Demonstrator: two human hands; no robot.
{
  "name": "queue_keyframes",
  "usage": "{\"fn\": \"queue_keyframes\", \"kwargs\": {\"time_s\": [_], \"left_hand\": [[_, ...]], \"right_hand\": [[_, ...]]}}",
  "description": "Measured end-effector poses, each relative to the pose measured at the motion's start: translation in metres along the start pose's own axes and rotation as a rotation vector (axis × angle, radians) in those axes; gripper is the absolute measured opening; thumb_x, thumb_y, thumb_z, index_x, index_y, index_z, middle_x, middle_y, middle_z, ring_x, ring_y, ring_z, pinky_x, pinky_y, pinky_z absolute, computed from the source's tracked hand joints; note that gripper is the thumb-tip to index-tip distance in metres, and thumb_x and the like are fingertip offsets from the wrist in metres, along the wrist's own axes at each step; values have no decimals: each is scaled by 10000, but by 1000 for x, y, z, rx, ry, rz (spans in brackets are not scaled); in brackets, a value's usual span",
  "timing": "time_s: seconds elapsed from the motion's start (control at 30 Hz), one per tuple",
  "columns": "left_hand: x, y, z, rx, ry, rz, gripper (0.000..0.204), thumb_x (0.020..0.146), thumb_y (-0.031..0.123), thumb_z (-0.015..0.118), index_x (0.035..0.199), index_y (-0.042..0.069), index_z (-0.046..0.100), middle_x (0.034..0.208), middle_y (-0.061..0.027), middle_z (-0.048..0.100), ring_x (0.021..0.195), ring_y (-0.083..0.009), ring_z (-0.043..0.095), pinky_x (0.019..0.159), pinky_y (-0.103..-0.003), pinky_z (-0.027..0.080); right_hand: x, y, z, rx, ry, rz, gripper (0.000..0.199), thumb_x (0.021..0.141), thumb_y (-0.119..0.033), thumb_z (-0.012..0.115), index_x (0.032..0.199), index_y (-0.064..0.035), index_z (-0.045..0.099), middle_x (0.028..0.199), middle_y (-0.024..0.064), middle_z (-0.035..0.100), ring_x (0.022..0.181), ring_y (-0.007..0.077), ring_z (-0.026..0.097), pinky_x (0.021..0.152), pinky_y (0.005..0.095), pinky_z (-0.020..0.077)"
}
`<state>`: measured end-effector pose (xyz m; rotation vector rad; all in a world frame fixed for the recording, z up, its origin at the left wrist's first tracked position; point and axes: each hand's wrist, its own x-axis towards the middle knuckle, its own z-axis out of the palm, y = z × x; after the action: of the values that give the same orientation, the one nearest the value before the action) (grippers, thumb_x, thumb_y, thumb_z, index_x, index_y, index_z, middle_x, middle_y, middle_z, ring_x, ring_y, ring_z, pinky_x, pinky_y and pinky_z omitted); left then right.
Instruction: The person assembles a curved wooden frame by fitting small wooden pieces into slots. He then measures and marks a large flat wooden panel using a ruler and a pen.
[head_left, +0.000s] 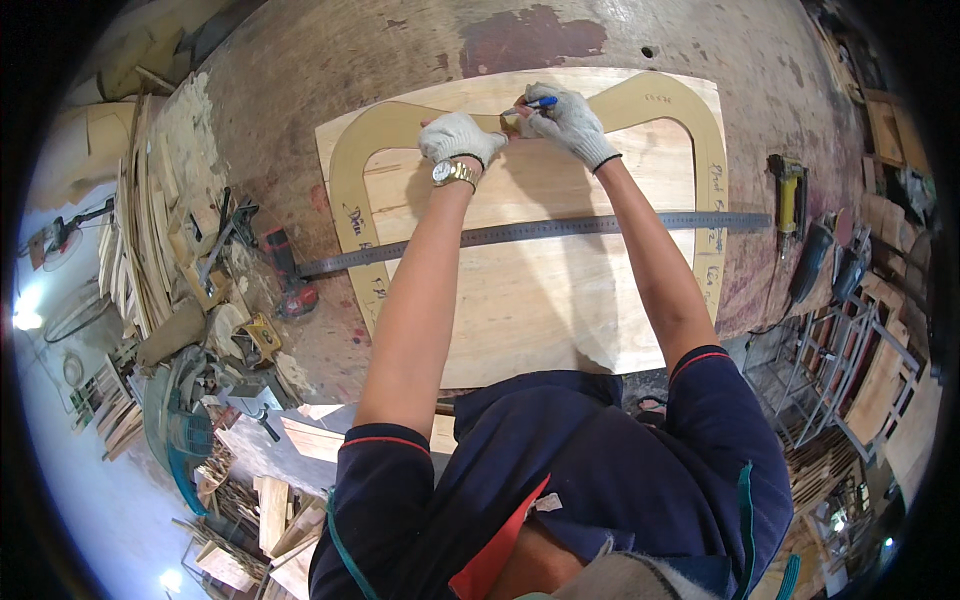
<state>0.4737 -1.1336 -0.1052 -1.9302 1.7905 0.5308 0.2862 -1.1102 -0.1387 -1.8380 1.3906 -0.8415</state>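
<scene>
A tan, arch-shaped template [347, 165] with handwritten marks lies on a pale plywood sheet [530, 340]. My left hand [458, 138], in a white knit glove and with a gold watch at the wrist, is closed over the template's narrow top bar, thumb toward the right. Close beside it, my right hand [572, 125], gloved too, grips a blue pen [542, 102] over the same bar. A small brownish piece shows between the hands, its kind unclear. Below my hands, a long steel ruler [540, 230] crosses the sheet and both legs of the template.
The worn workbench [330, 50] has a small hole [648, 52] near its far side. A red and black cordless drill [292, 285] lies left of the sheet. At right is a yellow and grey tool [790, 200]. Timber strips [140, 220] are stacked at far left.
</scene>
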Motion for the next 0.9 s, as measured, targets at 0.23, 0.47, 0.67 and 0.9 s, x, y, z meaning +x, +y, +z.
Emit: {"fn": "queue_keyframes", "kwargs": {"time_s": [0.23,0.47,0.67,0.9], "left_hand": [[3,4,-7,45,-35,10,841,607,856,707,1001,117,781,951,-136,738,901,-269,719,671,-419,539],[4,6,-6,28,3,15,871,553,877,725,982,122,786,943,-100,760,882,-240,734,688,-385,541],[5,4,-5,21,-23,5,867,543,875,739,983,129,781,973,-110,760,892,-251,733,717,-397,543],[-5,7,-15,57,-27,-20,837,592,857,726,970,112,778,955,-107,759,839,-239,735,663,-372,541]], "right_hand": [[-7,4,-27,-3,-68,123,331,916,-362,664,1042,-59,702,866,183,710,824,373,681,744,427,525],[-13,18,-20,-5,16,118,334,959,-378,621,1023,-52,664,802,194,682,763,383,666,694,448,504],[-30,42,-48,71,91,214,345,999,-387,583,979,-46,635,750,165,671,705,360,642,650,427,490],[-31,64,-65,-117,198,183,416,1003,-431,553,875,-51,662,745,177,669,707,380,642,641,445,486]]}}
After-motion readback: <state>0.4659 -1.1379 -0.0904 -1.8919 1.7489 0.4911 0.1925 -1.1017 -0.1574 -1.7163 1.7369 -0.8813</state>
